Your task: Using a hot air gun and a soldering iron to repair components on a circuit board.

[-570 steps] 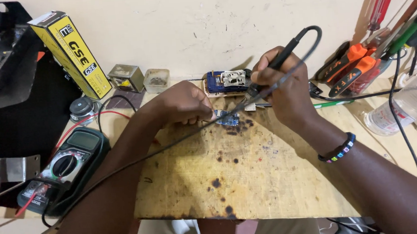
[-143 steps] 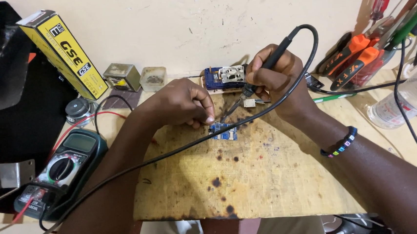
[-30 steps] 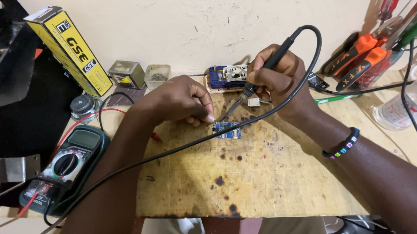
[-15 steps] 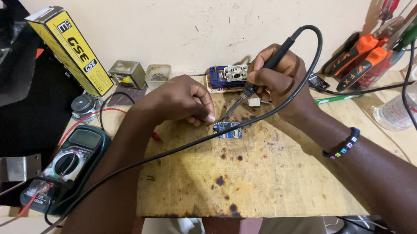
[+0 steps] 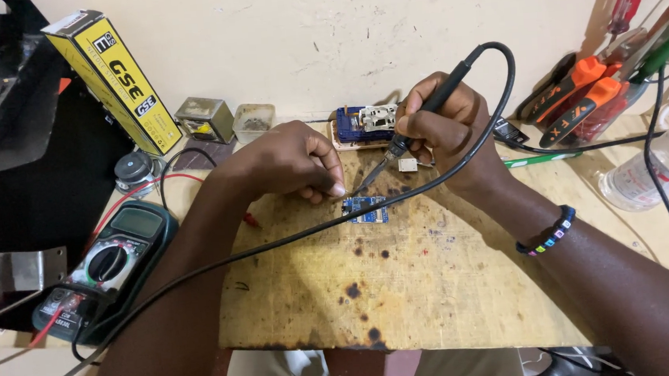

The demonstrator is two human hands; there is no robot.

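Small blue circuit board (image 5: 365, 209) lies flat on scorched wooden board (image 5: 404, 285), on desk, w/ long axis roughly left-right. It sits just below and right of left hand (image 5: 290, 164); left fingers are pinched together on sth. thin, poss. solder wire, too fine to tell. Soldering iron (image 5: 416, 119) is gripped pen-style in right hand (image 5: 444, 121), tip angled down-left, ending just above board's top edge. Left hand is nearer. Both wrists are kept low; multimeter (image 5: 104, 267) is seen far left.
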